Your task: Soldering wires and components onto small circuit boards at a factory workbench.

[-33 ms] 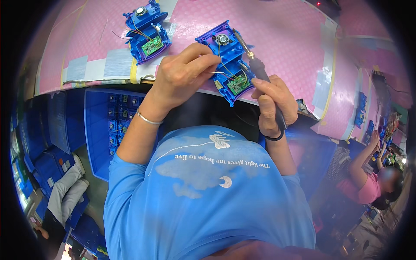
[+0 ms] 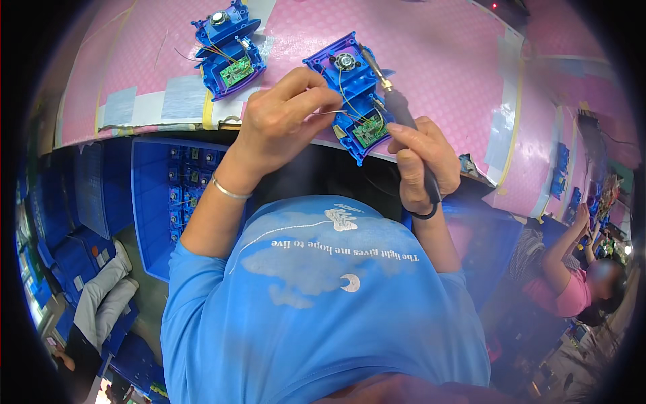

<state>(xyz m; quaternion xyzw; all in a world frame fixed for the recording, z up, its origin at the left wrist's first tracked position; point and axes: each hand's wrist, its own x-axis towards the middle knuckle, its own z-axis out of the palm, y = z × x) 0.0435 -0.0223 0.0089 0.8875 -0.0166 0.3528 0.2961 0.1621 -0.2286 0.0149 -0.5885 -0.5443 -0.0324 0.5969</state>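
Observation:
My right hand (image 2: 427, 158) is closed round the dark handle of a soldering iron (image 2: 398, 106), whose metal tip points up and away beside the housing. Between the pinched fingers of my left hand (image 2: 279, 121) is a thin, silvery strand of solder wire (image 2: 331, 112), reaching over the housing. Below both hands' fingertips lies an opened blue plastic housing (image 2: 360, 99) at the table's near edge. Its far half carries a round speaker (image 2: 345, 62); a green circuit board (image 2: 369, 131) sits in the near half. Thin coloured wires join the halves.
A second opened blue housing (image 2: 252, 28) lies on the pink table (image 2: 444, 60) to the left. Below the table's edge, a blue crate (image 2: 149, 209) holds several similar units. Another person (image 2: 558, 283) works at the far right; someone's legs (image 2: 108, 303) show at left.
The soldering iron and my right hand have shifted slightly left. My left hand stays almost in place, still pinching the solder wire.

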